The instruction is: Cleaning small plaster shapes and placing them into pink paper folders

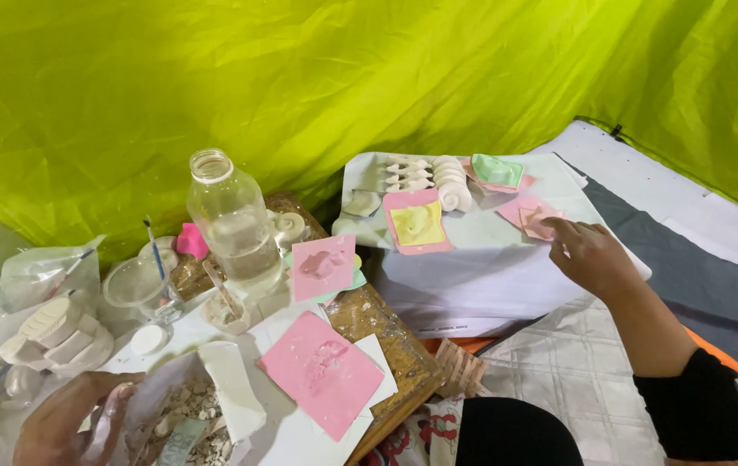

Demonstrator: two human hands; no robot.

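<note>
1. A person's right hand (592,255) reaches forward over a white sheet (473,276) spread on the floor of a yellow-green tent (386,78); the fingertips (556,226) touch the near edge of a small pink square mould (535,216), which lies flat just ahead and slightly left of the grip; the fingers are loosely curled and closed on nothing, only resting on the mould's edge.
2. The right hand is by far the nearer of the two; the left hand (67,423) sits well apart at the lower left, its grip wrapped around the side of an open paper bag of pale rubble-like chunks (192,410).
3. Further along the sheet from the pink square mould lie a green mould (498,170) on a pink one, a row of white plaster shell casts (451,183), and a yellow mould on a pink square (418,223); all sit left of and beyond the right hand.
4. On the counter, a low board between the hands, stand a clear glass bottle of water (231,220), a plastic cup with a brush (138,285), and two larger pink mould sheets (324,371); stacked white casts (58,332) rest near the left hand.
</note>
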